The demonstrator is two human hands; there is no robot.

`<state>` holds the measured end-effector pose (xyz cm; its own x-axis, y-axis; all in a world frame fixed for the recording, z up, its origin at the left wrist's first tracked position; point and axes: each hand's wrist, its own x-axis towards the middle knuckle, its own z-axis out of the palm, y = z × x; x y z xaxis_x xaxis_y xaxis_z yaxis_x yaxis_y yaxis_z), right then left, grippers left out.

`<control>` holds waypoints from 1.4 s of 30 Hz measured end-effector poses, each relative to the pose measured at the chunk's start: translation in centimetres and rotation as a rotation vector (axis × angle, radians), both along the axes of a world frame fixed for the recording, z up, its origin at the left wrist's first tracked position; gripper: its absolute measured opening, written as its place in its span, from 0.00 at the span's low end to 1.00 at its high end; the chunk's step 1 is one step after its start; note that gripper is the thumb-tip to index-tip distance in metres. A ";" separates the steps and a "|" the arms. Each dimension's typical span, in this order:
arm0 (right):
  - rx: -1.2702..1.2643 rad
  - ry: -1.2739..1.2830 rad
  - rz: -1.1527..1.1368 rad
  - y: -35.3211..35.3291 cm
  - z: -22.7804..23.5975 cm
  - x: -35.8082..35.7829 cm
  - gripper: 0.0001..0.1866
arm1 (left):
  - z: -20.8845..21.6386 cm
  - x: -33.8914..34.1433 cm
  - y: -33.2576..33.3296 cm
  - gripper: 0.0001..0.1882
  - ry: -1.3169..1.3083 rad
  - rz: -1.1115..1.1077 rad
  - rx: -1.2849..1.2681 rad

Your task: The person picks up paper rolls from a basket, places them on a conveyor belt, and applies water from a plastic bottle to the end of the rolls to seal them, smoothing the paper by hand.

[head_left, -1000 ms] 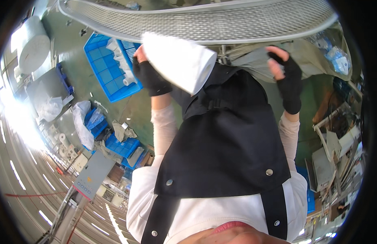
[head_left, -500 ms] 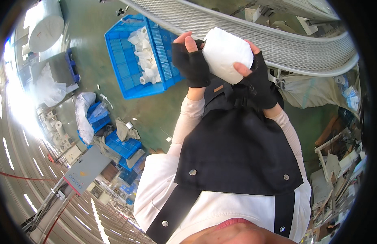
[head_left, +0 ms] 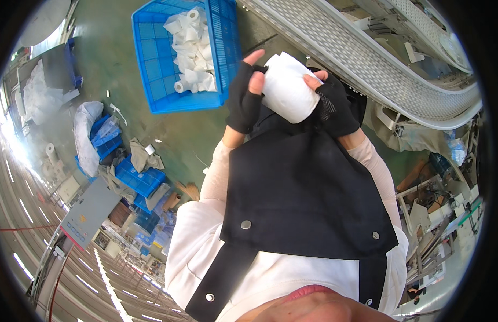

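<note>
White roll held btwn L hand & R hand.

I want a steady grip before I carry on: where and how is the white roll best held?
Probably by the broad, rounded body of the white roll, one hand from each side: it sits bulky between the left hand and the right hand, which overlaps its right side. I'd avoid the pointed paper corner at its far edge, which looks loose.
</note>
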<state>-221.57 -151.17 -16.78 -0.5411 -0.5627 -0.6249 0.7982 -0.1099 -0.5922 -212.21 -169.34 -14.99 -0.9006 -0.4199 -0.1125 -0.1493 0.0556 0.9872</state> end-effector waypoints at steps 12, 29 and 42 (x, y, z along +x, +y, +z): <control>0.080 0.419 -0.076 -4.8 1.8 0.9 0.09 | 1.9 -2.0 -3.9 0.38 -0.219 -0.116 0.035; 0.333 0.928 -0.010 -2.6 5.3 3.2 0.17 | 1.4 -1.3 -3.3 0.25 -0.218 -0.048 0.557; 0.389 1.465 0.450 2.1 6.8 -0.1 0.19 | 0.4 -3.8 -1.0 0.22 -0.207 -0.112 0.567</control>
<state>-221.70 -149.10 -9.99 -0.6204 -0.7735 0.1298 -0.5438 0.3050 -0.7818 -216.04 -170.33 -14.64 -0.8715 -0.1479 -0.4676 -0.3643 -0.4431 0.8191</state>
